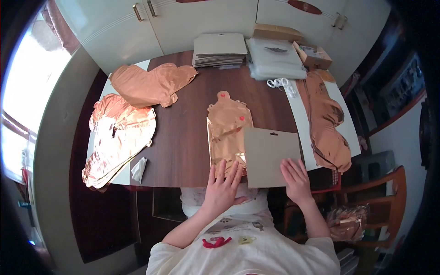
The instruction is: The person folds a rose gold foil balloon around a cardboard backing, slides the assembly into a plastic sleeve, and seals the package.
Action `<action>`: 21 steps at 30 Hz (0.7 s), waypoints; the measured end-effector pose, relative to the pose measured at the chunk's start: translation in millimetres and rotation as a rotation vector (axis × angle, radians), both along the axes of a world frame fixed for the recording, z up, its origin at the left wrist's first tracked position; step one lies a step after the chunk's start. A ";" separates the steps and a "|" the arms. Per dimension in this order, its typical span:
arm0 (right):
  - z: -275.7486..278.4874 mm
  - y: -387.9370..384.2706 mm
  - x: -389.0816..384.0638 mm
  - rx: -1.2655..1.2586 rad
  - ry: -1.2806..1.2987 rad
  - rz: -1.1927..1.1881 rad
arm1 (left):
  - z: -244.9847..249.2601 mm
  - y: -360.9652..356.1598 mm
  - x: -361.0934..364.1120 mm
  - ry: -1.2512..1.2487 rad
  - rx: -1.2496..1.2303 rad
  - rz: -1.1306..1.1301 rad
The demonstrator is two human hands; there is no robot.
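A copper-coloured foil balloon [229, 123], folded into a long strip with small red marks, lies flat in the middle of the table. My left hand [223, 185] rests on its near end, fingers stretched out and slightly spread. To its right is a grey card [270, 156] with a small hanging slot at the top, overlapping the foil's right edge. My right hand [295, 178] lies flat on the card's lower right part, its fingers extended. Neither hand grips anything.
Copper foil balloons lie flat in a left pile [121, 137], a back-left pile [153, 85] and a right pile [323, 123]. Behind stand a card stack [220, 48], clear plastic bags [275, 57], white ribbon rolls [280, 84] and a small box [314, 56]. A crumpled white tissue [139, 169] lies front left.
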State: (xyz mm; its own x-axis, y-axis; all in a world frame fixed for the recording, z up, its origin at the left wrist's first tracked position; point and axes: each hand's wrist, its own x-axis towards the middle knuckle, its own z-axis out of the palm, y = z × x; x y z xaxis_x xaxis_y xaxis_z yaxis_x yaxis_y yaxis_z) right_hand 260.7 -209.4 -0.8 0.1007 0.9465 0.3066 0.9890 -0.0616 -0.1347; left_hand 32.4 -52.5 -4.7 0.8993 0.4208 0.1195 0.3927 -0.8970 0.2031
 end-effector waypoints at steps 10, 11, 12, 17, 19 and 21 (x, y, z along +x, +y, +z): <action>22.1 11.2 -106.9 0.080 -0.039 0.336 | 28.0 50.1 -74.0 -0.529 -0.449 0.452; 22.3 15.4 -115.1 0.041 -0.014 0.338 | 35.3 52.3 -78.8 -0.550 -0.403 0.433; 22.1 19.5 -120.4 -0.002 -0.032 0.312 | 40.4 51.3 -79.5 -0.530 -0.396 0.426; 9.4 31.8 -126.2 -0.098 -0.122 0.221 | 49.4 40.8 -63.4 -0.301 -0.251 0.228; 7.8 32.7 -124.0 -0.108 -0.088 0.220 | 44.1 32.2 -47.7 -0.181 -0.198 0.088; 13.3 34.4 -118.4 -0.116 0.016 0.267 | 26.5 28.5 -33.6 -0.078 -0.166 -0.009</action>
State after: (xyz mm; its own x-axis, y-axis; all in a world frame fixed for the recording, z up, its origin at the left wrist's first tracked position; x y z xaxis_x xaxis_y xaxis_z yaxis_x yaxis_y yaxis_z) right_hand 142.2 -174.9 12.5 -0.1526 0.9688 0.1955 0.9701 0.1846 -0.1577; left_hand -1.2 -24.0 21.7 0.8937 0.4327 0.1190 0.3622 -0.8521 0.3779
